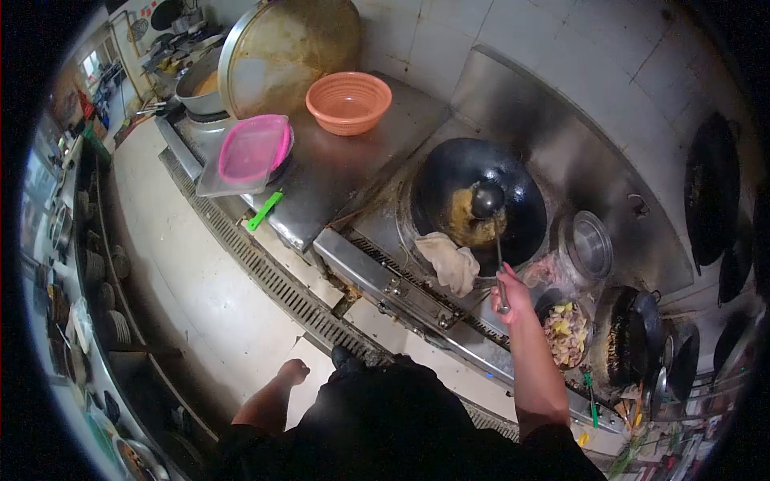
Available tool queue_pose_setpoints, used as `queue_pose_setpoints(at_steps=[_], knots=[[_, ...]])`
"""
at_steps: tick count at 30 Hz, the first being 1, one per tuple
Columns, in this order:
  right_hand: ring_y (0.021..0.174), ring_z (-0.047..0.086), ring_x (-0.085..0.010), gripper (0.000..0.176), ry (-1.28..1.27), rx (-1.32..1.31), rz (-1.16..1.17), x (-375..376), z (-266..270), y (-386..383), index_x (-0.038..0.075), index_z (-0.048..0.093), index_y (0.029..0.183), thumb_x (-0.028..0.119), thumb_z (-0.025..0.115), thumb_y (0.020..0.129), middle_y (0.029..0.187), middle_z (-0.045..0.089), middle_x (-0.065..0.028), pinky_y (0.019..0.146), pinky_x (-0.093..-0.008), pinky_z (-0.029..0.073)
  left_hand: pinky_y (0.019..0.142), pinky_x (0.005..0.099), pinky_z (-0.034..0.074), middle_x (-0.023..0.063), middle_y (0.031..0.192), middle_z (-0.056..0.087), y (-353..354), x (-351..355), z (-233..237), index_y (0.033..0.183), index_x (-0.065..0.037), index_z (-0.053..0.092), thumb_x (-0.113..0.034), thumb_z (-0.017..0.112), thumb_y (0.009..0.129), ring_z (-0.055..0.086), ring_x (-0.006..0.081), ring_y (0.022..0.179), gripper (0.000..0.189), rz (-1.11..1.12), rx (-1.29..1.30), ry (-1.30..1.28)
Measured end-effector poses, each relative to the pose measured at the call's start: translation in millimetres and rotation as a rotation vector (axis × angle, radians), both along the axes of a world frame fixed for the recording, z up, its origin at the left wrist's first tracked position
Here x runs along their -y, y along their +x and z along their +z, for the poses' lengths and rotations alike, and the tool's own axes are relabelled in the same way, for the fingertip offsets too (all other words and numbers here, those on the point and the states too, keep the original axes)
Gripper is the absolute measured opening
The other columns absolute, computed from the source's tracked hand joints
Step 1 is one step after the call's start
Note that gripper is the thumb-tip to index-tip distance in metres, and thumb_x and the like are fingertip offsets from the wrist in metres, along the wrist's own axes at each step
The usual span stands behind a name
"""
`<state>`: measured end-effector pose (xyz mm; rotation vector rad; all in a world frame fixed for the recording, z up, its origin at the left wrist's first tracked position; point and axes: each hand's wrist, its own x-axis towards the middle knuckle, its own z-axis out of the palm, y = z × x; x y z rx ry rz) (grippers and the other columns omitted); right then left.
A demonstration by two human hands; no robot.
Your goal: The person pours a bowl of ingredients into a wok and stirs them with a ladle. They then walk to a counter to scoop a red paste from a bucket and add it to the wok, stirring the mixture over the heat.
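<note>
hands [515, 295] 2 | ladle [488, 200] 1 | cloth [451, 261] 1 | orange basin [348, 103] 1 | bowl [543, 308] of chopped food 1

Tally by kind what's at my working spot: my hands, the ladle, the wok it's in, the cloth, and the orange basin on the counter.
Hands (left hand, right hand): 2
Ladle, in the right hand: 1
Wok: 1
Cloth, at the wok's edge: 1
Orange basin: 1
Total: 6

Tiled wall [553, 36], pale and stained, behind a steel backsplash [561, 144]. Pale floor [172, 232], glossy; slotted drain [273, 293] runs along the steel counter [377, 160]. Crowded shelving [100, 321] opposite; bright window [91, 64] at far end.
</note>
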<state>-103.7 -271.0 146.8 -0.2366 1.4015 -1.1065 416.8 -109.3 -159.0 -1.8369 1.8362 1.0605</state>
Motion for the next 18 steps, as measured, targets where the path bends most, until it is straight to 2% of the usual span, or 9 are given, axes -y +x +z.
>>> queue_pose_setpoints(at_steps=[1, 3, 5, 6, 10, 13, 14, 16, 18], knots=[[0.037, 0.038, -0.0134, 0.055, 0.012, 0.044, 0.014, 2.5, -3.4, 2.0, 0.026, 0.031, 0.134, 0.017, 0.053, 0.085, 0.061, 0.047, -0.0031, 0.031, -0.0255, 0.031, 0.081, 0.0413, 0.046, 0.0151, 0.094, 0.061, -7.3, 2.8, 35.6, 0.088, -0.008, 0.064, -0.027, 0.053, 0.077, 0.056, 0.0327, 0.094, 0.024, 0.170, -0.011, 0.076], [0.039, 0.041, -0.0128, 0.054, 0.027, 0.100, 0.099, -26.3, 6.8, -10.2, 0.027, 0.032, 0.133, 0.016, 0.054, 0.084, 0.071, 0.052, -0.0025, 0.031, -0.0252, 0.031, 0.080, 0.0414, 0.047, 0.0156, 0.091, 0.062, -2.9, 6.2, 27.8, 0.084, -0.008, 0.065, -0.024, 0.052, 0.077, 0.057, 0.0337, 0.092, 0.022, 0.190, -0.056, 0.031], [0.040, 0.042, -0.0125, 0.054, 0.024, 0.214, 0.081, -51.8, 12.1, -20.0, 0.027, 0.033, 0.132, 0.016, 0.054, 0.084, 0.073, 0.053, -0.0027, 0.030, -0.0265, 0.031, 0.080, 0.0413, 0.047, 0.0162, 0.095, 0.062, 6.2, 16.6, 7.4, 0.084, -0.008, 0.066, -0.026, 0.051, 0.078, 0.057, 0.0342, 0.093, 0.024, -0.345, -0.002, -0.142], [0.040, 0.042, -0.0123, 0.054, 0.003, 0.130, 0.034, -54.0, 7.9, -21.6, 0.026, 0.033, 0.132, 0.016, 0.054, 0.084, 0.065, 0.051, -0.0032, 0.030, -0.0256, 0.031, 0.080, 0.0416, 0.047, 0.0165, 0.098, 0.062, 8.6, 14.5, -3.9, 0.086, -0.008, 0.066, -0.027, 0.050, 0.078, 0.057, 0.0340, 0.094, 0.027, -0.388, 0.045, -0.172], [0.038, 0.041, -0.0128, 0.054, -0.018, -0.080, -0.049, 5.5, -10.7, -4.6, 0.025, 0.032, 0.133, 0.021, 0.056, 0.084, 0.060, 0.049, -0.0040, 0.030, -0.0250, 0.032, 0.079, 0.0422, 0.047, 0.0181, 0.096, 0.062, 26.3, -11.4, -69.7, 0.088, -0.007, 0.065, -0.027, 0.049, 0.078, 0.058, 0.0350, 0.090, 0.027, -0.120, -0.058, -0.029], [0.037, 0.041, -0.0131, 0.053, 0.003, 0.015, 0.105, -12.8, -0.5, -0.5, 0.028, 0.034, 0.132, 0.023, 0.056, 0.084, 0.059, 0.049, -0.0045, 0.030, -0.0260, 0.032, 0.080, 0.0417, 0.046, 0.0181, 0.097, 0.062, 15.0, -8.9, -30.3, 0.090, -0.008, 0.065, -0.028, 0.050, 0.078, 0.058, 0.0351, 0.092, 0.028, -0.008, -0.025, 0.026], [0.037, 0.041, -0.0131, 0.050, 0.062, 0.048, 0.113, -28.8, 10.4, -3.9, 0.029, 0.037, 0.130, 0.023, 0.055, 0.084, 0.061, 0.051, -0.0047, 0.029, -0.0256, 0.032, 0.080, 0.0417, 0.046, 0.0181, 0.097, 0.062, 15.0, -1.5, -24.4, 0.090, -0.008, 0.065, -0.028, 0.050, 0.078, 0.058, 0.0351, 0.092, 0.028, -0.005, -0.030, 0.024], [0.038, 0.041, -0.0132, 0.049, 0.042, 0.040, 0.096, -41.8, 4.5, -21.4, 0.029, 0.038, 0.130, 0.022, 0.055, 0.084, 0.061, 0.051, -0.0049, 0.029, -0.0257, 0.032, 0.082, 0.0411, 0.046, 0.0181, 0.098, 0.062, 16.4, 1.1, -20.6, 0.093, -0.008, 0.064, -0.030, 0.050, 0.077, 0.057, 0.0345, 0.095, 0.030, -0.376, -0.005, -0.145], [0.038, 0.041, -0.0135, 0.048, 0.079, -0.039, -0.065, -33.1, 12.9, -8.4, 0.029, 0.039, 0.129, 0.020, 0.054, 0.084, 0.060, 0.050, -0.0049, 0.029, -0.0254, 0.032, 0.083, 0.0408, 0.045, 0.0180, 0.099, 0.061, 25.6, -22.5, -44.1, 0.094, -0.008, 0.064, -0.030, 0.051, 0.077, 0.057, 0.0340, 0.096, 0.031, -0.189, -0.013, -0.064]])
